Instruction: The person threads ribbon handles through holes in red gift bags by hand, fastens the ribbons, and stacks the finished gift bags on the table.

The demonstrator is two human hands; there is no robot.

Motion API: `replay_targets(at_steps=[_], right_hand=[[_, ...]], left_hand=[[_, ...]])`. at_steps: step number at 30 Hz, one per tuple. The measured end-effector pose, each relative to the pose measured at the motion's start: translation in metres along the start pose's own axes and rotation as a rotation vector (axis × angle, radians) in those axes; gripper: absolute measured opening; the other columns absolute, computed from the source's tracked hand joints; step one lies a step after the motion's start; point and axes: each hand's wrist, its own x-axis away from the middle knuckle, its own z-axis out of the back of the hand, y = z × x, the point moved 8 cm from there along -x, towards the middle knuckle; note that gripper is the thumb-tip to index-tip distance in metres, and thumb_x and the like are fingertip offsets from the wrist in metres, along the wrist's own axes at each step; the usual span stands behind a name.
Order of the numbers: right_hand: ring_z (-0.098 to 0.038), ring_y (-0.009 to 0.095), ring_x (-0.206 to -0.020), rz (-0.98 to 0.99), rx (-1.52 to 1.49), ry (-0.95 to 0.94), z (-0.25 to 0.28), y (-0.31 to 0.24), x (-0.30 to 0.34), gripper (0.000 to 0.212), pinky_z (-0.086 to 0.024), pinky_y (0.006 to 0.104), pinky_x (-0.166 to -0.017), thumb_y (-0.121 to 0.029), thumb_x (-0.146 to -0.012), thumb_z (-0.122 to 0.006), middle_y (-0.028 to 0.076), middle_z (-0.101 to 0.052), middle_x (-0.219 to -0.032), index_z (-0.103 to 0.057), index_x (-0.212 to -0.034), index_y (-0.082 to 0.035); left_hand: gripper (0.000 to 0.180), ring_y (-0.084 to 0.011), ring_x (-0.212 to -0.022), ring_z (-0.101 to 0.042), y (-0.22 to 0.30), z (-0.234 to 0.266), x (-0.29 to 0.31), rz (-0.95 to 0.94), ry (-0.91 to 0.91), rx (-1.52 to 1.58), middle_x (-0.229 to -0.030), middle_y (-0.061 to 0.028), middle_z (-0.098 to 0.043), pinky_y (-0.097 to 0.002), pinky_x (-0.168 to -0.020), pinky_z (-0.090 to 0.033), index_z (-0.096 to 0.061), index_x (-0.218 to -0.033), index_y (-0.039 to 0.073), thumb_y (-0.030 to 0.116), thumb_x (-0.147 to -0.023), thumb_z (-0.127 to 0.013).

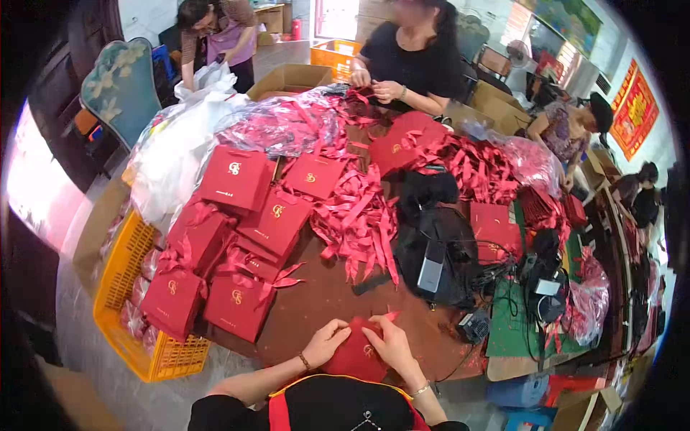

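At the near edge of the table, a red gift bag with a gold emblem lies close against my body. My left hand pinches its top edge from the left side, thumb and fingers together. On the opposite side my right hand closes its fingers on the same edge. A short red ribbon end sticks out past my right fingertips. To the left are stacked several finished-looking red gift bags with ribbon bows. Beyond my hands spreads a heap of loose red ribbons.
A black bag with a grey power bank and cables lies right of centre. An orange crate stands at the left below the table edge. Across the table a person in black handles ribbons; other people work farther off.
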Motion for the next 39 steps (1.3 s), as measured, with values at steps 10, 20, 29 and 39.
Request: replay_targets(at_steps=[10,20,29,39], right_hand=[[-0.064,0.025,-0.076,-0.036,-0.137,-0.062,-0.016,-0.024,-0.014,0.019,-0.049,0.0309,-0.067,-0.013,-0.082,-0.062,0.015,-0.064,-0.082,-0.056,-0.097,-0.002],[-0.063,0.029,-0.07,-0.028,0.0,-0.126,-0.017,-0.021,-0.015,0.024,-0.049,0.0371,-0.062,-0.022,-0.078,-0.067,0.013,-0.063,-0.073,-0.057,-0.093,-0.006],[-0.062,0.031,-0.078,-0.066,-0.018,-0.197,-0.026,-0.008,-0.014,0.03,-0.049,0.038,-0.067,-0.023,-0.079,-0.066,0.016,-0.063,-0.085,-0.054,-0.097,-0.002],[-0.06,0.03,-0.07,-0.066,0.059,-0.128,-0.033,0.004,-0.01,0.03,-0.047,0.0373,-0.062,-0.027,-0.079,-0.066,0.015,-0.061,-0.074,-0.057,-0.097,-0.005]], left_hand=[[0.021,-0.0278,-0.091,-0.057,0.058,0.023,0.003,-0.44,0.143,-0.524,-0.099,-0.0127,-0.056,-0.0339,-0.08,-0.045,-0.059,-0.103,0.004,0.015,-0.086,-0.054],[0.013,-0.0287,-0.084,-0.056,0.058,0.025,-0.002,-0.44,0.04,-0.59,-0.086,-0.0113,-0.057,-0.0365,-0.074,-0.046,-0.059,-0.087,0.004,0.016,-0.084,-0.055],[0.021,-0.0286,-0.084,-0.052,0.14,0.098,-0.028,-0.703,0.419,-1.169,-0.093,-0.0089,-0.054,-0.0382,-0.075,-0.042,-0.058,-0.095,0.01,0.016,-0.076,-0.063],[0.019,-0.0274,-0.082,-0.057,0.142,0.102,-0.041,-0.598,0.246,-1.075,-0.089,-0.0074,-0.058,-0.0379,-0.071,-0.045,-0.058,-0.097,0.01,0.019,-0.08,-0.061]])
